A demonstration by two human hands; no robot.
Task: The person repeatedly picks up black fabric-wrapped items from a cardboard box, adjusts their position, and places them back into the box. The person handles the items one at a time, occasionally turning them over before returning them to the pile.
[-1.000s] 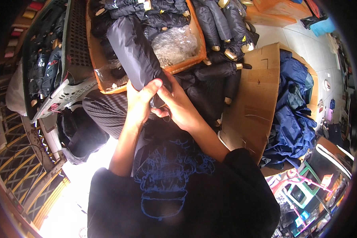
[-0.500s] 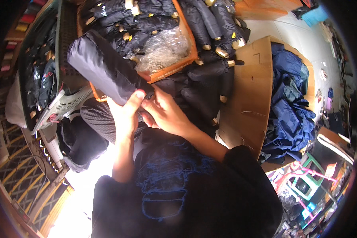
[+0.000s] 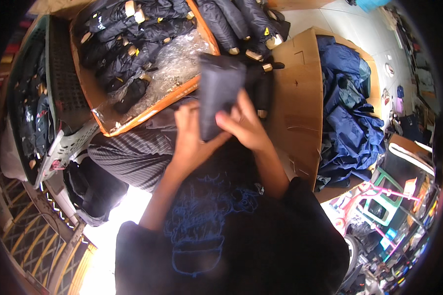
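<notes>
Left hand point(image 3: 194, 140) and right hand point(image 3: 251, 128) together clasp the lower end of a black pouch point(image 3: 221, 88). Near the orange box point(image 3: 152, 106), it has swung from slanting left to nearly straight, apparently being turned.

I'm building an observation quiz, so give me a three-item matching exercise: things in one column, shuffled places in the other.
1. nearest black bundle
2. crumpled blue fabric
3. clear plastic

A. inside the cardboard carton
B. inside the orange-edged box
C. between the left hand and right hand

Pairs: 1-C, 2-A, 3-B
</notes>
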